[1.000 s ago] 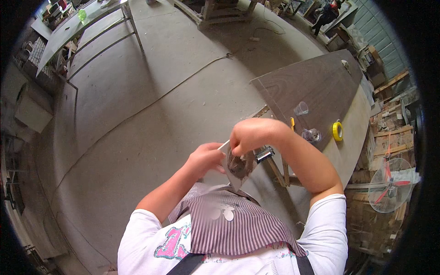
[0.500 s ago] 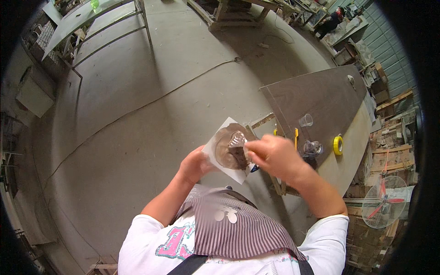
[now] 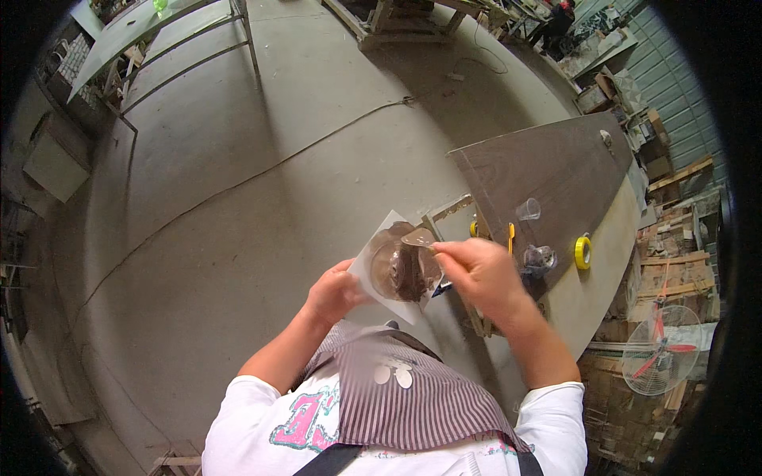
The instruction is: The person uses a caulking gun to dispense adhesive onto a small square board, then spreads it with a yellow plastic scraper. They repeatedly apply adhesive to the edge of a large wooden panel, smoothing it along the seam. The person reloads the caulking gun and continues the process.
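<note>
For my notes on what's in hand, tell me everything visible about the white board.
The white board is thin, flat, four-cornered, material unclear, turned cornerwise in view. Glossy brown paste covers much of its face. The left hand supports its lower-left edge; the right hand holds a flat tool over the paste.

We wear a white short-sleeved shirt (image 3: 248, 408) with a pink, teal-edged print (image 3: 304, 422), a dark-and-pale striped apron (image 3: 429, 406) bearing white oval shapes (image 3: 394, 374), and black straps (image 3: 333, 460).
</note>
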`<act>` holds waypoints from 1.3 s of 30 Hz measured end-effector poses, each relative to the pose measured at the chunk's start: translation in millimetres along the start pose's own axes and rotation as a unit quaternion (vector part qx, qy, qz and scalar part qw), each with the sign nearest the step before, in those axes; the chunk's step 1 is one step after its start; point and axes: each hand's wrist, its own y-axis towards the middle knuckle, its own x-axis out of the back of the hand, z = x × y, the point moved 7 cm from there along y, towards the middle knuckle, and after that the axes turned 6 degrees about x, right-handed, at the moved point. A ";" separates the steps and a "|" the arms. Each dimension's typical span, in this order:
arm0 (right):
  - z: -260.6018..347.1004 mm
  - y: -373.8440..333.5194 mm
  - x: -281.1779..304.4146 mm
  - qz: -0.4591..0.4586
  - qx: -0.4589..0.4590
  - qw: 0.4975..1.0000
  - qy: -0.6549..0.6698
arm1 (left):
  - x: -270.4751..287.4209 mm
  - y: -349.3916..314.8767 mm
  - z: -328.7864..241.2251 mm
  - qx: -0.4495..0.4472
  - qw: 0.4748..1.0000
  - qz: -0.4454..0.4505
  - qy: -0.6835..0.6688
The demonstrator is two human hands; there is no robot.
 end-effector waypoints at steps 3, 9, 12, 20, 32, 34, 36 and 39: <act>-4.4 -6.3 -35.5 0.223 -0.012 0.973 -0.059 | 2.8 0.0 -7.8 -0.028 1.000 0.009 0.001; 0.1 3.4 -23.4 0.093 -0.020 0.995 0.020 | 7.4 -2.7 -7.0 -0.017 1.000 -0.006 0.023; -6.3 -2.8 -41.0 0.200 -0.033 0.978 -0.038 | 11.9 -3.6 -7.4 -0.023 0.999 -0.033 0.029; -30.7 -14.7 -34.6 0.113 -0.029 0.992 0.041 | 18.5 0.5 -0.6 0.001 0.999 -0.030 0.028; -92.3 -107.9 -109.7 -0.105 -0.431 0.656 0.611 | -12.1 -3.5 -4.8 -0.065 0.997 -0.016 0.044; -93.9 -106.9 -111.8 -0.124 -0.432 0.620 0.643 | -18.0 -3.5 -4.4 -0.065 0.996 -0.014 0.061; -100.2 -103.8 -105.4 -0.120 -0.435 0.644 0.618 | -21.3 -3.4 -5.0 -0.062 0.995 -0.013 0.077; -110.6 -93.2 -86.7 -0.070 -0.410 0.689 0.594 | -20.1 -2.7 -2.2 -0.004 0.990 -0.029 0.135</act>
